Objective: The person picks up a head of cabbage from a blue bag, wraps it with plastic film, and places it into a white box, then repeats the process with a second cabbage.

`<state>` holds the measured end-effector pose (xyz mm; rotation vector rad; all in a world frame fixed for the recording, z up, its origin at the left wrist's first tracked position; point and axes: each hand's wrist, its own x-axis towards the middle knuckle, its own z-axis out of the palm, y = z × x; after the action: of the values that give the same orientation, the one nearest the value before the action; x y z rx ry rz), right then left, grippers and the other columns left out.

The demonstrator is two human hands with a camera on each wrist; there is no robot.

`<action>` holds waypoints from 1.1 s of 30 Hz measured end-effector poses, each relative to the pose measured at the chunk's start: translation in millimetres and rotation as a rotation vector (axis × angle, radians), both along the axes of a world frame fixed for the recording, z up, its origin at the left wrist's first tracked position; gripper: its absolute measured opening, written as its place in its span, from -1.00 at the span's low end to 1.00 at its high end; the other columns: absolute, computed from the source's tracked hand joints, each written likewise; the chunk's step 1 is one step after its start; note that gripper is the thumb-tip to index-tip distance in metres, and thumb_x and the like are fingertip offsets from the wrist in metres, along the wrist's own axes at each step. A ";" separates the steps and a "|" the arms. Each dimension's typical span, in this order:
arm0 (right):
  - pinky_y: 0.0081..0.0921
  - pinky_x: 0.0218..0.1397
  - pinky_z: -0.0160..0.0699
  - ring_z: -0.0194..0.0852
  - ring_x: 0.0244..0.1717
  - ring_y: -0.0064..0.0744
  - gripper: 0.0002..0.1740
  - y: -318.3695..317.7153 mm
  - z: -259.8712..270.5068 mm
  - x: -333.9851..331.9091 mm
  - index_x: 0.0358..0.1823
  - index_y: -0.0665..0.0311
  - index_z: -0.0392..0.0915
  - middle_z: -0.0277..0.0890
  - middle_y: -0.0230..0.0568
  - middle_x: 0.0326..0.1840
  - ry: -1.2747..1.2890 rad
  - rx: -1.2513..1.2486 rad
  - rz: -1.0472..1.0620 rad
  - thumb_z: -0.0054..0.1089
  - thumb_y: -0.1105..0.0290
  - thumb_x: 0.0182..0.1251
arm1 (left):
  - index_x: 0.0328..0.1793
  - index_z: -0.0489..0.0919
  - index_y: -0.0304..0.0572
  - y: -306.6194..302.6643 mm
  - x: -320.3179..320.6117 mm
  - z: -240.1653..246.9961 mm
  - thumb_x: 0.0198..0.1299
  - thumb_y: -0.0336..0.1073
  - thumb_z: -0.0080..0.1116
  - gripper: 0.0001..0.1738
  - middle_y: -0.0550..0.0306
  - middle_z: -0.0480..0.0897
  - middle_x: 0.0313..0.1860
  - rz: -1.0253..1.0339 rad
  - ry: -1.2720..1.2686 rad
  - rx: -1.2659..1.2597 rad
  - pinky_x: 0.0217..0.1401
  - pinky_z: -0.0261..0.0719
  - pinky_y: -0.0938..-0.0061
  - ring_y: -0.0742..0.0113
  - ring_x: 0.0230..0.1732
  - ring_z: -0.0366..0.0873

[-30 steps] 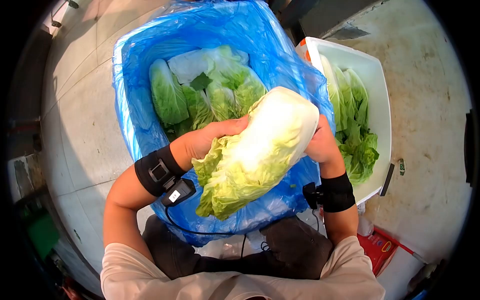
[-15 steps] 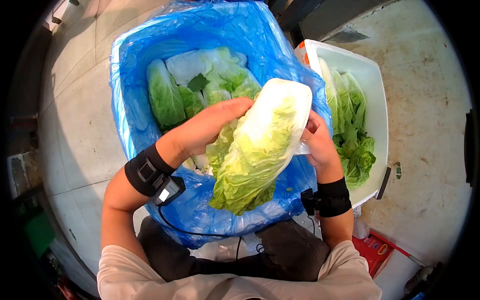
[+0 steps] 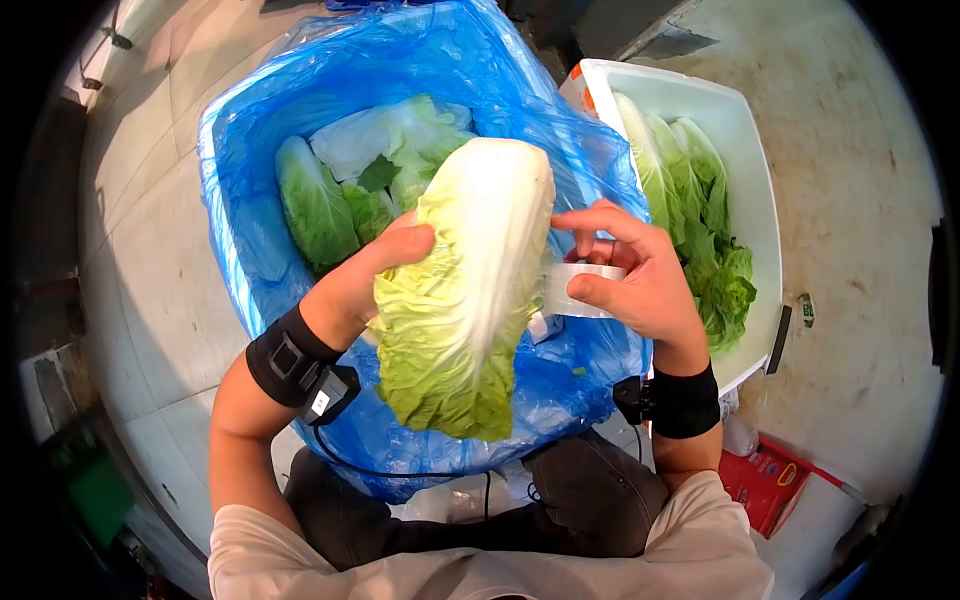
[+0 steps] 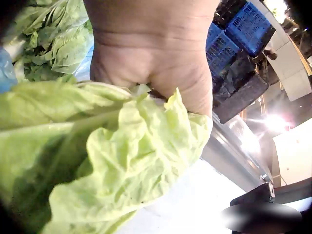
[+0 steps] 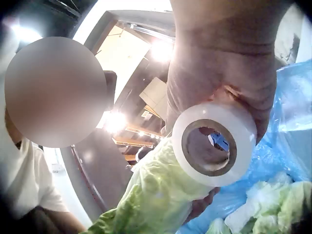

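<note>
A large napa cabbage (image 3: 465, 290) is held over the blue-lined bin, its white base up and its leafy end toward the person's lap. My left hand (image 3: 372, 265) grips it from the left side, thumb on the outer leaf and the other fingers hidden behind. My right hand (image 3: 655, 275) holds a roll of clear tape (image 5: 243, 134) close beside the cabbage's right side. In the right wrist view the roll's cardboard core faces the camera. The left wrist view has crinkled pale-green leaves (image 4: 141, 146) right under the palm.
The bin's blue plastic liner (image 3: 265, 130) surrounds several napa cabbages (image 3: 315, 205). To the right stands a white box (image 3: 762, 200) with more cabbages (image 3: 690, 185) inside. A red dustpan-like object (image 3: 755, 485) lies on the floor at lower right. A cable (image 3: 385, 465) runs from the left wrist camera.
The cabbage has moved left and turned more upright, leafy end down. My right hand has drawn away from its side, bringing the tape roll into clearer view.
</note>
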<state>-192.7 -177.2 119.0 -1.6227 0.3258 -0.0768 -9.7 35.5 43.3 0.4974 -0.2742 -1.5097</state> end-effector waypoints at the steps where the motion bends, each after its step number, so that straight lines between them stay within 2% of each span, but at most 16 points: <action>1: -0.64 -0.08 0.48 0.43 -0.16 -0.68 -0.42 -3.5 0.0 -1.0 0.23 0.27 0.66 0.48 -0.43 -0.13 -0.001 -0.001 -0.010 0.62 0.51 0.13 | 0.65 0.21 -0.32 1.0 0.4 -3.2 0.27 0.11 0.38 0.00 -0.12 0.56 0.42 -0.007 0.049 0.004 0.42 0.60 0.23 0.12 0.33 0.63; 3: -0.64 -0.12 0.39 0.32 -0.22 -0.68 -0.43 -10.7 -1.2 -1.5 0.18 0.20 0.71 0.41 -0.47 -0.17 -0.097 -0.177 0.043 0.64 0.52 0.05 | 0.66 0.22 -0.31 6.8 5.9 -29.1 0.27 0.14 0.37 0.02 -0.17 0.52 0.47 -0.076 0.109 -0.036 0.48 0.54 0.15 0.03 0.39 0.59; 6: -0.67 -0.11 0.36 0.31 -0.25 -0.66 -0.44 -14.3 -5.2 -2.8 0.12 0.19 0.74 0.42 -0.46 -0.17 -0.109 -0.185 0.049 0.66 0.52 0.00 | 0.75 0.13 -0.09 10.8 5.0 -28.7 0.22 0.39 0.23 0.14 -0.18 0.27 0.66 -0.020 0.039 0.047 0.66 0.21 -0.12 -0.20 0.61 0.28; 9: -0.65 -0.13 0.34 0.30 -0.24 -0.65 -0.53 -17.9 -8.1 -5.1 0.02 0.20 0.78 0.41 -0.48 -0.18 -0.065 -0.142 0.019 0.67 0.51 -0.01 | 0.76 0.08 -0.07 10.8 7.5 -39.5 0.21 0.43 0.21 0.17 -0.18 0.20 0.70 0.002 0.176 -0.065 0.64 0.21 -0.16 -0.19 0.63 0.24; 10: -0.65 -0.13 0.34 0.30 -0.24 -0.65 -0.53 -19.0 -8.2 -4.8 0.02 0.20 0.78 0.41 -0.48 -0.18 -0.065 -0.141 0.018 0.67 0.51 -0.01 | 0.78 0.03 -0.06 10.2 3.6 -34.8 0.16 0.49 0.22 0.24 -0.23 0.16 0.71 0.033 0.065 0.032 0.65 0.18 -0.17 -0.23 0.64 0.21; 12: -0.64 -0.16 0.30 0.31 -0.25 -0.65 -0.64 -21.3 -8.2 -3.4 -0.13 0.21 0.82 0.42 -0.50 -0.20 -0.085 -0.196 0.018 0.68 0.49 -0.03 | 0.78 0.01 -0.06 10.9 2.8 -42.6 0.14 0.52 0.22 0.27 -0.27 0.16 0.70 0.004 0.048 0.035 0.66 0.16 -0.17 -0.24 0.64 0.20; 16: -0.62 -0.18 0.28 0.31 -0.24 -0.65 -0.68 -20.7 -12.9 0.9 -0.23 0.22 0.83 0.42 -0.50 -0.21 -0.137 -0.189 0.014 0.73 0.46 -0.08 | 0.79 -0.02 -0.02 11.3 0.6 -40.8 0.08 0.60 0.21 0.34 -0.35 0.16 0.68 -0.099 0.093 0.003 0.69 0.11 -0.14 -0.30 0.66 0.15; 20: -0.59 -0.18 0.28 0.34 -0.22 -0.63 -0.64 -10.5 -20.5 11.6 -0.23 0.23 0.83 0.44 -0.49 -0.22 -0.136 -0.289 0.061 0.77 0.39 -0.12 | 0.79 -0.01 0.00 20.6 -4.5 -44.4 0.07 0.61 0.22 0.34 -0.28 0.15 0.70 -0.126 0.105 0.014 0.68 0.15 -0.13 -0.26 0.65 0.18; 22: -0.58 -0.17 0.30 0.35 -0.21 -0.62 -0.62 -4.7 -23.0 17.2 -0.21 0.23 0.83 0.45 -0.49 -0.22 -0.116 -0.317 0.077 0.77 0.38 -0.12 | 0.69 0.21 -0.23 22.9 -11.8 -26.2 0.14 0.27 0.46 0.16 -0.18 0.40 0.59 -0.049 0.291 -0.021 0.56 0.42 -0.01 -0.09 0.50 0.46; 25: -0.56 -0.16 0.32 0.38 -0.20 -0.60 -0.58 -2.1 -29.8 19.8 -0.15 0.25 0.82 0.51 -0.48 -0.19 -0.073 -0.165 0.077 0.77 0.37 -0.10 | 0.69 0.21 -0.23 17.7 -10.8 -24.1 0.17 0.30 0.42 0.15 -0.17 0.40 0.59 -0.067 0.282 -0.076 0.56 0.41 0.01 -0.07 0.50 0.46; 27: -0.57 -0.13 0.37 0.45 -0.16 -0.62 -0.57 -2.6 -34.7 18.7 -0.04 0.29 0.81 0.61 -0.42 -0.03 -0.092 -0.109 0.120 0.70 0.40 0.00 | 0.70 0.20 -0.22 14.0 -8.2 -23.5 0.19 0.33 0.39 0.14 -0.15 0.40 0.59 -0.081 0.273 -0.133 0.57 0.41 0.04 -0.04 0.50 0.46; 28: -0.57 -0.13 0.37 0.45 -0.16 -0.62 -0.57 -2.8 -34.7 17.4 -0.04 0.29 0.81 0.61 -0.42 -0.03 -0.092 -0.112 0.123 0.70 0.40 0.00 | 0.70 0.20 -0.22 11.6 -7.3 -23.4 0.20 0.34 0.37 0.14 -0.15 0.40 0.59 -0.087 0.269 -0.165 0.57 0.41 0.05 -0.03 0.50 0.47; 29: -0.58 -0.09 0.43 0.50 -0.11 -0.62 -0.60 -2.4 -33.9 14.8 0.00 0.33 0.79 0.64 -0.37 0.06 -0.044 0.006 0.124 0.64 0.42 0.10 | 0.70 0.20 -0.22 9.2 -7.1 -25.5 0.20 0.34 0.37 0.14 -0.15 0.40 0.59 -0.082 0.268 -0.170 0.57 0.41 0.05 -0.03 0.50 0.47; 31: -0.59 -0.06 0.49 0.56 -0.05 -0.62 -0.62 -3.2 -30.5 11.1 0.04 0.38 0.77 0.67 -0.32 0.14 0.002 0.120 0.133 0.58 0.44 0.19 | 0.70 0.20 -0.20 3.2 -7.9 -27.9 0.31 0.42 0.19 0.08 -0.11 0.41 0.58 -0.083 0.347 -0.090 0.58 0.40 0.12 0.03 0.49 0.48; 32: -0.58 -0.02 0.54 0.60 -0.02 -0.59 -0.66 -4.6 -28.5 9.3 0.05 0.41 0.76 0.70 -0.28 0.14 0.022 0.132 0.124 0.51 0.45 0.27 | 0.70 0.21 -0.19 1.1 -8.0 -24.8 0.48 0.38 -0.05 -0.06 -0.06 0.40 0.60 -0.083 0.302 -0.049 0.57 0.42 0.19 0.08 0.50 0.47; 33: -0.57 0.02 0.59 0.64 0.01 -0.57 -0.70 -6.5 -27.0 7.0 0.07 0.43 0.75 0.72 -0.24 0.14 0.042 0.145 0.113 0.44 0.46 0.35 | 0.70 0.21 -0.19 -1.9 -9.2 -12.6 0.48 0.38 -0.05 -0.06 -0.06 0.40 0.60 -0.077 0.301 -0.052 0.57 0.42 0.19 0.08 0.50 0.47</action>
<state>-185.7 -183.7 92.0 -1.4977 0.2650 0.0660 -18.9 33.6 30.7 0.2153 -0.0975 -1.6245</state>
